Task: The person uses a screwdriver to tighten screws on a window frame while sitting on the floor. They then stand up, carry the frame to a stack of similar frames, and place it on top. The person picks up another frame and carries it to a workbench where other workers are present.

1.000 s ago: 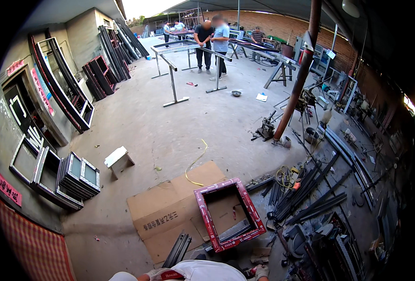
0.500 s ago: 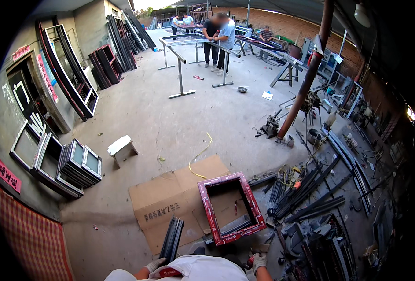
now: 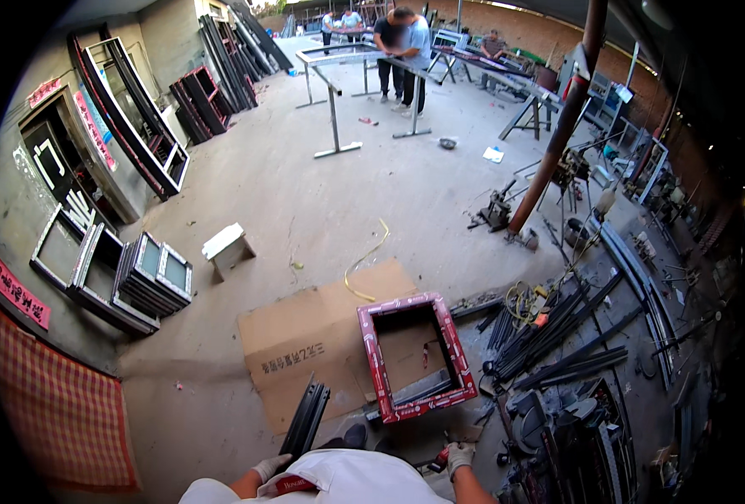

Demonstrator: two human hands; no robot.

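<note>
Your fingers are gloved on both sides, and they show only at the very bottom of the view. Your left hand point(image 3: 270, 467) rests against the lower end of a bundle of dark metal profiles point(image 3: 307, 416); the fingers look curled beside it, but whether they actually clamp it is too small to tell. Your right hand point(image 3: 459, 456) is closed around a small tool with a red handle point(image 3: 439, 459), which points toward the left.

The bundle of dark metal profiles leans up from your left hand and lies across the lower edge of a flattened cardboard sheet point(image 3: 322, 336) on the concrete floor point(image 3: 322, 210). Just to the right of the bundle, a red patterned rectangular frame point(image 3: 416, 355) lies flat, partly on the cardboard, with its near edge just above your right hand. A dark shoe point(image 3: 354, 435) shows between your two hands.

To the right of the frame lies a heap of long dark metal bars point(image 3: 557, 328). A small white stool point(image 3: 226, 248) stands on the floor well beyond the cardboard, and stacked window frames point(image 3: 154, 273) lean to its left. Far off, other people point(image 3: 406, 46) stand at a long metal work stand point(image 3: 351, 59).
</note>
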